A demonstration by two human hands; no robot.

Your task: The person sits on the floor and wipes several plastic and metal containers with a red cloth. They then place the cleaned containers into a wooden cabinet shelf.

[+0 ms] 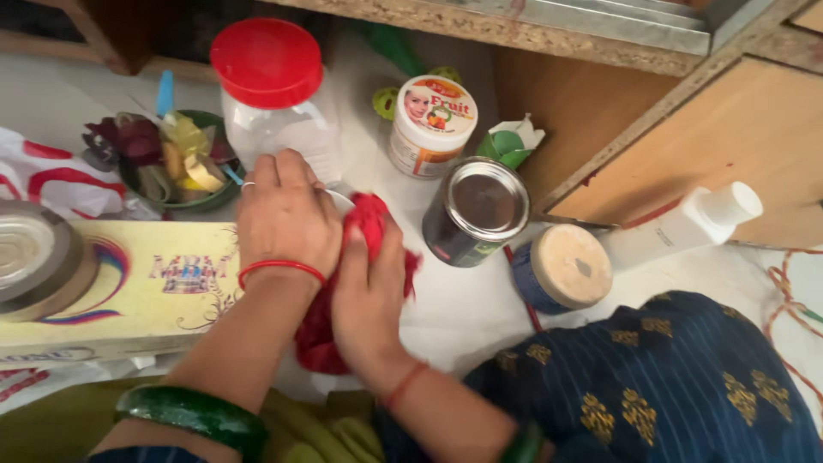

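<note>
The red cloth (364, 283) sits bunched between my two hands on the white floor (480, 300), its length running from my fingertips back toward my lap. My right hand (369, 291) closes around its upper end, fingers gripping the fabric. My left hand (287, 214) lies cupped just beside it on the left, touching the cloth's edge, in front of the red-lidded jar (274, 103).
</note>
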